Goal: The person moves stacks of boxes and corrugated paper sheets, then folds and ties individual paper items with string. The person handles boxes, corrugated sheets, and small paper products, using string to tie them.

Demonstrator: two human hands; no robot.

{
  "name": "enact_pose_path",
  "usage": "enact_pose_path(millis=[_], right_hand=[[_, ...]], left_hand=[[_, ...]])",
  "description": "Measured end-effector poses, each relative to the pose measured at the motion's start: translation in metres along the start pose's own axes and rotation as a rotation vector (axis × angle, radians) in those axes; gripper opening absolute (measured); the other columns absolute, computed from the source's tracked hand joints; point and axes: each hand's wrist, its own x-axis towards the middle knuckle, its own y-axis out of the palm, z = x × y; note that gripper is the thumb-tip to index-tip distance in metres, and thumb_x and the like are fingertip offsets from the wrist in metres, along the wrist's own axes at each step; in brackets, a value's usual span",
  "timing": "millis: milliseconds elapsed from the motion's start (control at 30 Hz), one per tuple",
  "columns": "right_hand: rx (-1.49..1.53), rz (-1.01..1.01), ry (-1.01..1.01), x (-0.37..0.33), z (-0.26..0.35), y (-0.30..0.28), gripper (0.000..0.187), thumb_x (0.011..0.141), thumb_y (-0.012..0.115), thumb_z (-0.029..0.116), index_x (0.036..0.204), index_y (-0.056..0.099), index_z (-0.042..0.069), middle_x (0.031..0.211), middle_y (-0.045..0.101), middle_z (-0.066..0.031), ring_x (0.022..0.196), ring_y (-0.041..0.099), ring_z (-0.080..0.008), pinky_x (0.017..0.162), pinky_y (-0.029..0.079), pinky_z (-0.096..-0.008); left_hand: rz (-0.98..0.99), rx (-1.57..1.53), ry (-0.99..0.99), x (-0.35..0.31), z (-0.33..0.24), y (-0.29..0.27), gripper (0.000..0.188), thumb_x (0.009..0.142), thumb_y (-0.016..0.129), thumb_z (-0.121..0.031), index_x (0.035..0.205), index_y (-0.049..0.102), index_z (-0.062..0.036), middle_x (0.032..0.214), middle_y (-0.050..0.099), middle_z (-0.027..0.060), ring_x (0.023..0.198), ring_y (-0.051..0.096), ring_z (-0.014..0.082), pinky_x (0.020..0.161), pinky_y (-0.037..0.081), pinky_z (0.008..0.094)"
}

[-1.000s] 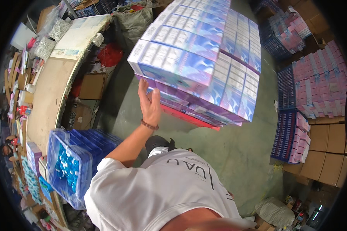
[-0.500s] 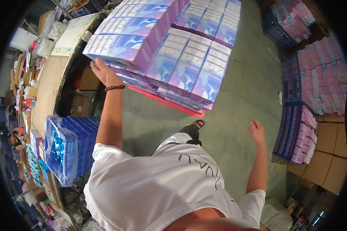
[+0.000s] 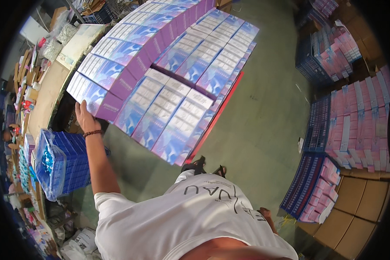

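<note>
A large stack of blue, white and purple printed boxes (image 3: 190, 52) stands in front of me, with a taller row along its left side. Beneath it, a red edge (image 3: 219, 113) shows on the right. My left hand (image 3: 86, 118), with a dark beaded bracelet at the wrist, rests against the near left corner of the tall row, its fingers stretched along the end box (image 3: 89, 93). Low at my right side hangs my right hand (image 3: 265, 212), away from the boxes. My shirt covers part of that arm, and the fingers are too small to make out.
To the left runs a cluttered workbench (image 3: 45, 97). Nested blue plastic baskets (image 3: 67, 162) stand beside it, wrapped in clear film. Along the right are dark blue crates (image 3: 302, 186) with pink boxes (image 3: 355, 125) and brown cartons (image 3: 349, 195). Green floor (image 3: 264, 108) lies between.
The box stack now sits nearer and further left in view, showing more of its length. My left hand stays at its corner. My right hand has dropped back beside my body.
</note>
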Motion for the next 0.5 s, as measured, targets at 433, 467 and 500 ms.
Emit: enact_pose_path(millis=[433,467,500], right_hand=[[0.162,0.329,-0.657,0.165,0.509,-0.148,0.019,0.086,0.053,0.018,0.098,0.061,0.005,0.068,0.057,-0.0030,0.051,0.053,-0.0167,0.041,0.040,-0.0304],[-0.098,0.219,-0.849,0.142,0.564,-0.133,0.026,0.087,0.053,0.020,0.106,0.060,0.003,0.078,0.060,-0.0043,0.054,0.055,-0.0161,0.044,0.043,-0.0292],[-0.345,0.048,-1.013,0.113,0.626,-0.114,0.033,0.088,0.053,0.022,0.114,0.059,0.002,0.087,0.063,-0.0055,0.057,0.056,-0.0155,0.046,0.045,-0.0280]], left_hand=[[-0.283,0.072,-0.165,0.018,0.009,-0.006,0.039,0.087,0.057,-0.014,0.124,0.053,-0.0003,0.114,0.059,0.0125,0.097,0.061,0.0243,0.074,0.053,0.0376],[-0.328,0.123,-0.142,0.018,0.009,-0.006,0.039,0.088,0.057,-0.014,0.124,0.053,-0.0004,0.115,0.059,0.0127,0.097,0.061,0.0240,0.075,0.052,0.0370],[-0.356,0.143,-0.130,0.018,0.010,-0.007,0.039,0.088,0.056,-0.014,0.125,0.052,-0.0006,0.116,0.059,0.0129,0.097,0.061,0.0237,0.076,0.052,0.0364]])
